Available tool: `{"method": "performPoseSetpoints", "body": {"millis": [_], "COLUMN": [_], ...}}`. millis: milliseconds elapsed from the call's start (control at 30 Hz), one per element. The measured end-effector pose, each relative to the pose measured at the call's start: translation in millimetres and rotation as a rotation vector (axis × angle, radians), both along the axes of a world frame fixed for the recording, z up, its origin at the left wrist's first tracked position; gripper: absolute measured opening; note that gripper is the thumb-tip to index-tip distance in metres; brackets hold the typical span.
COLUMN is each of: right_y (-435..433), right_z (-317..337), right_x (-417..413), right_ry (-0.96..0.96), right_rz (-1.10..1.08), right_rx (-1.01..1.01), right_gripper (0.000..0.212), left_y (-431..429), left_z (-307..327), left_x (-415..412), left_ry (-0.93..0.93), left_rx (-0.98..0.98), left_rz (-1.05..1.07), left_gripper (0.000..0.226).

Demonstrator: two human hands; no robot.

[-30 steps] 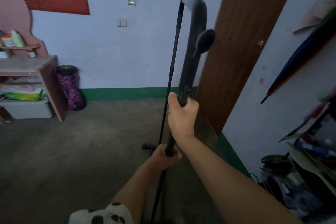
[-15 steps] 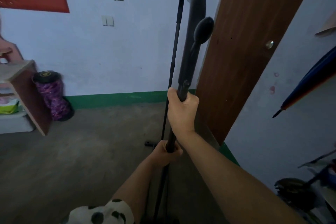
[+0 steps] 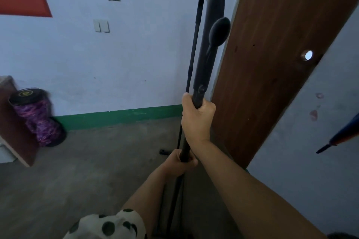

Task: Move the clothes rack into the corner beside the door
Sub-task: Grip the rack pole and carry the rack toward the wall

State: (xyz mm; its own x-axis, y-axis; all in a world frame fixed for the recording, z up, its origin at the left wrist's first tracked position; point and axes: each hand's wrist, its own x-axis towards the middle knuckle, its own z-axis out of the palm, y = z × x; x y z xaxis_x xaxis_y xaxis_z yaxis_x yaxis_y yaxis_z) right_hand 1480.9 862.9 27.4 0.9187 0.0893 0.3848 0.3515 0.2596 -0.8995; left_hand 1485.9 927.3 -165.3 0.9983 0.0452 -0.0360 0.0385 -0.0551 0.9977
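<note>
Clothes rack (image 3: 210,44) held upright, near the door (image 3: 272,64) edge, short of corner. Right hand (image 3: 197,118) fisted high on pole, left hand (image 3: 179,161) fisted lower — stacked grip for tilt ctrl. Base contact w/ floor (image 3: 87,170) prob hidden.

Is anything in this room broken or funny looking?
Yes. The brown door has a round hole with light shining through, perhaps where a knob is missing. The wall beside it has reddish smudges.
</note>
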Motion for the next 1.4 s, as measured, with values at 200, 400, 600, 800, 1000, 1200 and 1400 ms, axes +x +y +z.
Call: {"method": "performPoseSetpoints", "body": {"millis": [200, 400, 600, 800, 1000, 1200, 1400], "right_y": [25, 48, 65, 92, 117, 148, 167], "right_z": [-1, -1, -1, 2, 5, 6, 5], "right_x": [77, 170, 240, 295, 344, 394, 428], "right_ry": [-0.027, -0.043, -0.039, -0.036, -0.048, -0.046, -0.08], "right_rz": [0.005, 0.01, 0.015, -0.007, -0.037, -0.075, -0.098], "right_rx": [0.006, 0.014, 0.006, 0.007, 0.003, 0.003, -0.014], "right_gripper": [0.047, 0.048, 0.046, 0.047, 0.042, 0.039, 0.035], "left_y": [25, 46, 64, 88, 116, 143, 161], "left_z": [6, 10, 12, 8, 8, 11, 14], "left_x": [74, 163, 232, 290, 340, 390, 424], "left_ry": [0.001, 0.031, 0.031, 0.02, 0.02, 0.042, 0.063], "left_rx": [0.042, 0.085, 0.096, 0.106, 0.107, 0.122, 0.094], "left_rz": [-0.017, 0.01, 0.004, 0.033, 0.031, 0.012, -0.015], "left_gripper": [0.024, 0.02, 0.031, 0.032, 0.021, 0.008, 0.027]}}
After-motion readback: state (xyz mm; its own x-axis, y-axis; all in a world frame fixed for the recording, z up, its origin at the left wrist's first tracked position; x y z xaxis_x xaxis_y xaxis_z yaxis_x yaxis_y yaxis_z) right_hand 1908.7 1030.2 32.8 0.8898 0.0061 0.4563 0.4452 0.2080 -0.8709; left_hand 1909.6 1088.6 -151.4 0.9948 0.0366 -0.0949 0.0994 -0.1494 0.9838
